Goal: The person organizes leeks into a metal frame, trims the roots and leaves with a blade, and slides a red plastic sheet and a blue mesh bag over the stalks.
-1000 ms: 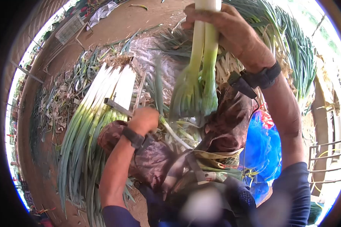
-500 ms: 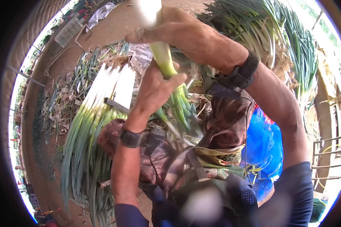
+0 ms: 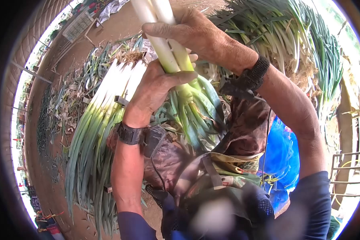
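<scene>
Leeks (image 3: 187,94) are leaning in the two hands which I am watching from far: the right hand (image 3: 202,34) is gripping their white stems, and the left hand (image 3: 151,86) is holding them lower, closed around the pale green part. Their leaves (image 3: 195,120) are hanging between the camouflage trouser legs (image 3: 244,128), while a bigger bundle (image 3: 102,106) is lying at the left.

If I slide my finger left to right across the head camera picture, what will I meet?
Laid-out leeks → held leeks → patterned right trouser leg → blue plastic → metal bars.
</scene>
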Available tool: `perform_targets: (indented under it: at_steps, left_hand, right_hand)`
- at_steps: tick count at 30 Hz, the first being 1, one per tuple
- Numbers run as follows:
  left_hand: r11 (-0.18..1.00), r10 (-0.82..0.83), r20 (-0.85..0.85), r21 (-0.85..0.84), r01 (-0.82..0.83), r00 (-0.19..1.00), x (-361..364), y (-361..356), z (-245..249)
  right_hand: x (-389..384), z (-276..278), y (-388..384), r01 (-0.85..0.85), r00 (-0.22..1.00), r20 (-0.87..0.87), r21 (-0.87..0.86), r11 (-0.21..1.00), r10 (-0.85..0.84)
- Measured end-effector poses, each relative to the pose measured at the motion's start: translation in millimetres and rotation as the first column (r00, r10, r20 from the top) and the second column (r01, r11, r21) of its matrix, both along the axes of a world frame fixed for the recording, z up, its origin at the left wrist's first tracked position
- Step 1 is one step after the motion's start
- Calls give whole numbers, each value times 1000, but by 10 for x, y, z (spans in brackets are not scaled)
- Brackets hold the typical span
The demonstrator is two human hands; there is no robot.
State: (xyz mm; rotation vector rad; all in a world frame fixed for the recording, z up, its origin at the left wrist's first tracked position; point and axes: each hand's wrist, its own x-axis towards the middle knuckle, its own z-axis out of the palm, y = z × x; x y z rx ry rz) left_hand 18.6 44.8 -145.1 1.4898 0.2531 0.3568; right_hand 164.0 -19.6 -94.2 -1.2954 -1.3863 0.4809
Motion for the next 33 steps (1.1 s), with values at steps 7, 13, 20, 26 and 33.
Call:
perform_targets:
  at_steps: [7,13,20,26,33]
  left_hand:
    - [976,212,148,-80,-202,966,-84,186,-166]
    - [941,321,182,-171,-291,929,-431,560,-38]
    - [926,359,187,-191,-324,914,-557,534,74]
    - [964,249,143,59,-260,958,-618,504,-41]
    - [974,200,-45,118,-194,979,-499,484,-748]
  right_hand:
    - [132,-191,19,36,974,224,-38,999,-27]
    - [-81,-1023,-602,132,789,581,-479,868,201]
    - [-269,-1606,-611,138,744,627,-484,864,233]
    - [-154,-1052,-663,-566,624,-761,-281,775,179]
    - [426,183,-794,96,681,-717,284,954,145]
